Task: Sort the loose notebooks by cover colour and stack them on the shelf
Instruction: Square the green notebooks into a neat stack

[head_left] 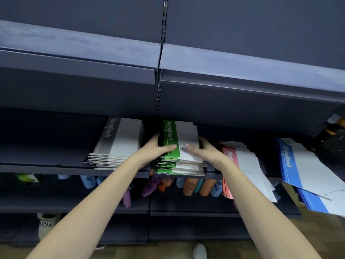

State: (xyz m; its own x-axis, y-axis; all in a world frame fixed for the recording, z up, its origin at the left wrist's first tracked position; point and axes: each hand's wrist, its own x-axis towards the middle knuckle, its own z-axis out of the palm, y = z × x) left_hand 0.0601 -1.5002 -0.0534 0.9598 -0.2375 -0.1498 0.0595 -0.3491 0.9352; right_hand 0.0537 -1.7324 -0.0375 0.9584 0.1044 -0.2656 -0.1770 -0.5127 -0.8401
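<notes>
A stack of green-and-white notebooks lies on the dark blue shelf, at its middle. My left hand grips the stack's left side, thumb laid on the green band. My right hand grips the right side, thumb on the white cover. Left of it sits a neat stack of grey notebooks. To the right, a loose pile of pink notebooks slumps over the shelf edge. Farther right, blue notebooks hang tilted over the edge.
An upper shelf overhangs the notebooks closely. The shelf below holds coloured bottles and socks. A beige item sits on the lowest shelf at left. A white shoe stands on the floor. Dark objects fill the far right.
</notes>
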